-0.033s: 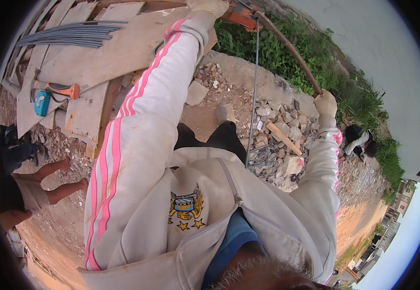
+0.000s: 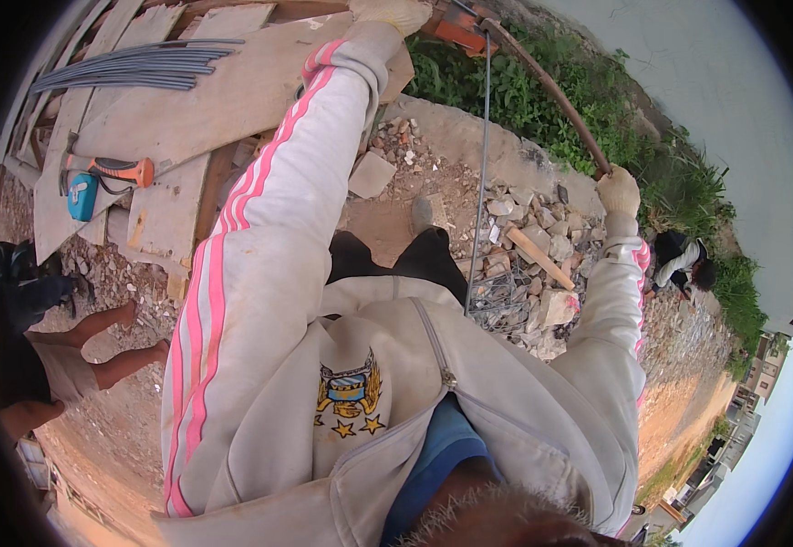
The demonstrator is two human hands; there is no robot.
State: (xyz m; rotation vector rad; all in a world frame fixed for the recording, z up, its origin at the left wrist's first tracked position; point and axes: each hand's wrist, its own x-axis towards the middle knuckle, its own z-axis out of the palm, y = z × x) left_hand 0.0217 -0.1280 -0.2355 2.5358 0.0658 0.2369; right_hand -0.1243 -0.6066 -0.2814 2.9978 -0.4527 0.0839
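Rubble [image 2: 531,292]; right grip [image 2: 619,193] around likely pipe [image 2: 557,93].

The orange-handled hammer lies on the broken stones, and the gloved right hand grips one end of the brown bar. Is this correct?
The first place is wrong: in the head view, the hammer lies on wooden boards. The gloved right hand does grip one end of the brown bar.

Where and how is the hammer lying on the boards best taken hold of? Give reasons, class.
Probably by its orange handle, coming from the right. The hammer lies crosswise, with the handle's thick free end pointing right and the dark head at the left. The teal case sits just below, near the head, so that side looks more crowded.
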